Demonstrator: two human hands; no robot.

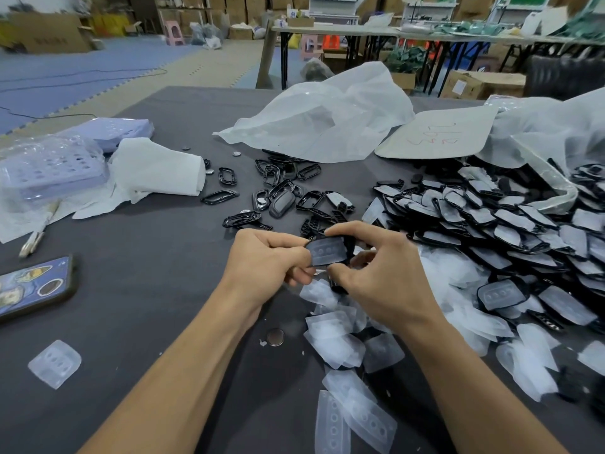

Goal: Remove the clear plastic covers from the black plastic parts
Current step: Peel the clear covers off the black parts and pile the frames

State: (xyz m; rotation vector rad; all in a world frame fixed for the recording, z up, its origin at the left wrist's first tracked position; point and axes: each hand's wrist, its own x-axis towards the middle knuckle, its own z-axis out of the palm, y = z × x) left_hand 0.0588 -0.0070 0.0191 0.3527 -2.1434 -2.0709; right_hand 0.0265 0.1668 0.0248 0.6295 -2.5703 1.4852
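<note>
Near the table's [147, 290] middle, the left hand [265, 263] and right hand [376, 273] both pinched one black part [329, 252], its clear cover [325, 253] still on.

Dark table [147, 290]. L edge: phone [36, 286]; lone clear cover [54, 363] nr front. Far L: wrapped tray [49, 168], white paper [157, 170]. Ctr: bare black parts [281, 198], coin cell [275, 337]. R: heap of covered parts [491, 224], loose covers [340, 348] in front. Back: white bag [320, 122], card sheet [435, 134].
</note>
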